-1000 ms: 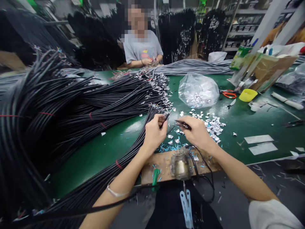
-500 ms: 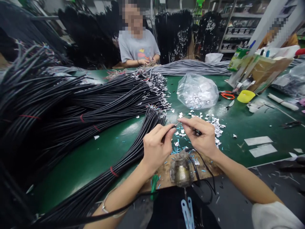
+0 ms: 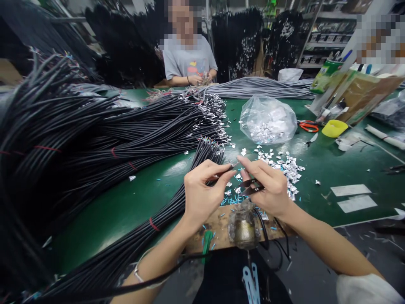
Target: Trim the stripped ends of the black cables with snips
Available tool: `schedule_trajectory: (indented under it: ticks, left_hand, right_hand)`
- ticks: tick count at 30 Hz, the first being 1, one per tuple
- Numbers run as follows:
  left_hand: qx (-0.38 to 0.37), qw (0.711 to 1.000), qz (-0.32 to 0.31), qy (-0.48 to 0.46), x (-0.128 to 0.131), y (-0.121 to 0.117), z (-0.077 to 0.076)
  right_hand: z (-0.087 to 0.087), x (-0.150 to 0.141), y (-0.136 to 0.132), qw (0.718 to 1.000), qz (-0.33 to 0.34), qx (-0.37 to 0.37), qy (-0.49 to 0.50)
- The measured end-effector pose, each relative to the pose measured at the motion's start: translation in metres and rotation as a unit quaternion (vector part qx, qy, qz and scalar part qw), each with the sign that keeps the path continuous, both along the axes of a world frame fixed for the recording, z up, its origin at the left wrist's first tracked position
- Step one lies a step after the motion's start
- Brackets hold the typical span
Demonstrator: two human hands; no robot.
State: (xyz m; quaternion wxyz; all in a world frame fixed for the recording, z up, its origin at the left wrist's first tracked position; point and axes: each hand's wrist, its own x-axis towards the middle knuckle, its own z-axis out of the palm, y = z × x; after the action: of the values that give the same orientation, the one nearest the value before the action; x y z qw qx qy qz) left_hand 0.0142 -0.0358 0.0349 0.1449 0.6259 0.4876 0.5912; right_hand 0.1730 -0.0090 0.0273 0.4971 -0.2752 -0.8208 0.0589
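My left hand (image 3: 205, 192) pinches a thin black cable (image 3: 231, 167) near its end, which points toward my right hand. At the cable's tip, the thumb and forefinger of my right hand (image 3: 268, 183) come together around fine wire ends too small to make out. Tucked in the right palm is a black tool with two slim prongs, seemingly tweezers (image 3: 249, 183), its points facing left. Below the hands, a rounded metal device in clear wrapping (image 3: 243, 228) sits on a wooden board (image 3: 221, 219). A tied bundle of black cables (image 3: 167, 211) lies beside my left hand.
Large piles of black cables (image 3: 142, 122) cover the left side. Foil scraps (image 3: 289, 171) and blue bits lie around a clear plastic bag (image 3: 268, 120). Orange-handled scissors (image 3: 308, 126) and a yellow roll (image 3: 334, 128) are at right. A person (image 3: 190, 59) works opposite.
The view has shifted slightly, moving the scene rightward. The prongs of the tool in my right hand now show more clearly, swung out to the left. My left hand keeps its pinch on the cable.
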Motion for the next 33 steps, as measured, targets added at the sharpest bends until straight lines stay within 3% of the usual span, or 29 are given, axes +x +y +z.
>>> schedule_trajectory:
  ticks: [5,10,17,25,30,33]
  left_hand:
    - [0.071,0.99,0.085,0.089,0.001,-0.002,0.005]
    - [0.045,0.988,0.101,0.104,0.001,-0.002,0.005]
    - [-0.005,0.991,0.034,0.131,-0.005,0.0,0.003]
    - [-0.07,0.991,0.04,0.109,-0.003,-0.002,0.004]
    - [-0.199,0.974,-0.085,0.067,-0.014,0.002,0.009]
    - [-0.19,0.979,-0.073,-0.001,-0.019,0.0,0.01]
  right_hand:
    - [-0.001,-0.003,-0.004,1.0,0.0,-0.003,-0.01]
    - [0.0,-0.005,-0.006,0.998,0.044,-0.027,0.02]
    - [-0.004,0.001,0.0,0.998,-0.031,0.004,-0.055]
    - [-0.004,0.0,-0.001,1.0,0.016,-0.018,-0.008]
    - [-0.004,-0.004,-0.002,0.998,0.016,-0.059,-0.025]
    - [-0.004,-0.004,-0.002,0.997,0.022,-0.065,-0.033]
